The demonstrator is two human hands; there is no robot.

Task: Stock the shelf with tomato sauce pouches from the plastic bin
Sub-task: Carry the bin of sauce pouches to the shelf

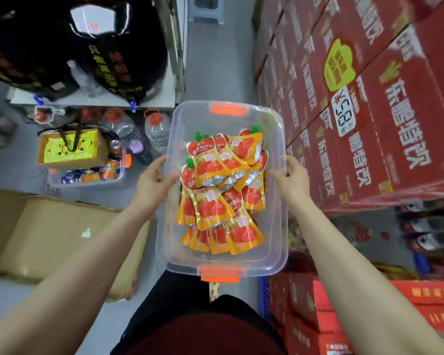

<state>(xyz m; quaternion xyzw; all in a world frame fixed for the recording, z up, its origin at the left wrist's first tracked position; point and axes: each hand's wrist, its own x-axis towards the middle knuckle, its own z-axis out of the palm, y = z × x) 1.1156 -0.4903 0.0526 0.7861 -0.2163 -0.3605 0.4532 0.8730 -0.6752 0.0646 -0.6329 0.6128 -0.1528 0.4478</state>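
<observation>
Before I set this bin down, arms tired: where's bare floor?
Bare grey floor runs ahead of the bin, between the water bottles and the red cartons. Left is crowded: cardboard box, tub of cans.

One clear rectangular plastic bin [278,221] with two orange plastic latches [229,109] — one at each end. Inside, orange-and-red tomato sauce pouches [213,208] — at least a dozen, too overlapped for an exact count. Two glossy black barrels [123,47]. One open brown cardboard box [49,239].

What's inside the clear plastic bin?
Clear plastic bin holds a loose overlapping pile of red-and-orange tomato sauce pouches, some green-capped. Upper pouches cover lower ones, so no exact count.
</observation>
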